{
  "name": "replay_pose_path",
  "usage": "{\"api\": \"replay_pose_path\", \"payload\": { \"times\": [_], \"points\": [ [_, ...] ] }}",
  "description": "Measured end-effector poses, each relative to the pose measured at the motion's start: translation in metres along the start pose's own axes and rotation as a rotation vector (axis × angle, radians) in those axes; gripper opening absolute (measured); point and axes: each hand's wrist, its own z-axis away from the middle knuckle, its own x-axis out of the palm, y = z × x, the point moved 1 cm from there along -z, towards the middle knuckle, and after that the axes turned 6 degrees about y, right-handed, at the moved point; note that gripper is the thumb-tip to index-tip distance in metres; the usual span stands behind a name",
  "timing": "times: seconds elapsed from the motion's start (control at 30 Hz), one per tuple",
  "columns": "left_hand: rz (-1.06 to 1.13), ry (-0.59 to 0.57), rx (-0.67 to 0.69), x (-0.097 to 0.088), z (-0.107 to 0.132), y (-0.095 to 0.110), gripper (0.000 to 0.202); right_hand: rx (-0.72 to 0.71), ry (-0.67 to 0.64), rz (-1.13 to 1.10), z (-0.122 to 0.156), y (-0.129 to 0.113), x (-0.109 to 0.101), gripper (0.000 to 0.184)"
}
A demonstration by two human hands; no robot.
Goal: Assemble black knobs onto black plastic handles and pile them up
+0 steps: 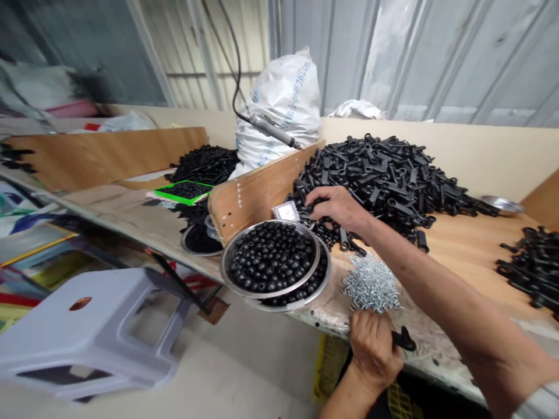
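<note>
My left hand (376,343) is closed in a fist at the table's front edge, around a black plastic handle-like part (406,338) whose end sticks out to the right. Just beyond that fist lies a heap of small silvery screws or pins (371,284). My right hand (338,206) reaches across to the left edge of a big pile of black plastic parts (371,171), its fingers bent but apart. Loose black pieces lie under it, and I make out nothing held there. Nearby, a metal bowl (225,273) of black balls rests on another bowl of balls.
A wooden divider (253,189) stands left of the pile, with a small white-faced square item (286,212) beside it. Above hangs a corded power screwdriver (273,131) before a white sack (288,87). More black parts (535,267) lie right. A plastic stool (105,326) stands lower left.
</note>
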Motion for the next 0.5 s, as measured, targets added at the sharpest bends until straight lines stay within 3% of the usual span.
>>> {"api": "replay_pose_path", "payload": {
  "times": [0.1,0.27,0.37,0.5],
  "points": [
    [-0.006,-0.043,-0.001,-0.001,0.0,-0.001,0.017,0.071,0.138,0.169,0.03,0.03,-0.064,0.019],
    [0.013,-0.064,0.025,-0.001,-0.002,0.001,0.017,0.282,0.307,0.571,0.108,0.117,-0.158,0.019],
    [-0.011,-0.082,0.018,0.0,-0.005,0.004,0.012,0.17,0.302,0.922,0.153,0.161,-0.193,0.019],
    [-0.059,-0.133,0.013,0.0,-0.005,0.011,0.012,0.132,0.199,1.202,0.188,0.199,-0.213,0.022]
  ]
}}
